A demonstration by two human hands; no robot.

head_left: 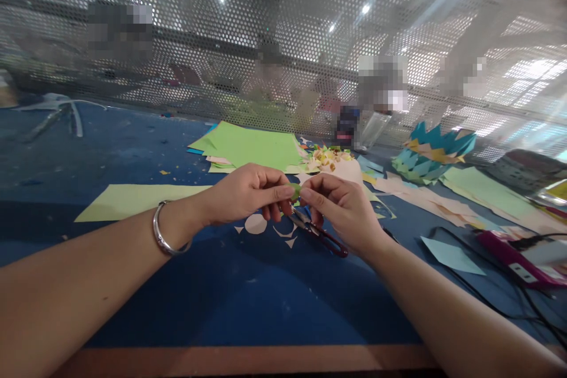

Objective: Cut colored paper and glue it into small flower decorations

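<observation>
Between my two hands is a small piece of green paper (295, 191). My left hand (257, 194) pinches its left side with thumb and fingers, and my right hand (339, 204) pinches its right side. Both hands are raised over the table's middle. Under my right hand lie scissors (325, 238) with dark red handles, their blades partly hidden by my fingers. Just below my left hand rest a pale paper circle (256, 224) and a few paper offcuts (290, 243). Behind the hands is a stack of green paper sheets (252, 144).
A pale yellow-green strip (128, 201) lies at left. Behind my right hand is a pile of small paper pieces (330, 158). Farther right stand a zigzag paper crown (434, 150) and a purple power strip (518, 260) with black cables. A perforated metal screen (221, 53) closes the back.
</observation>
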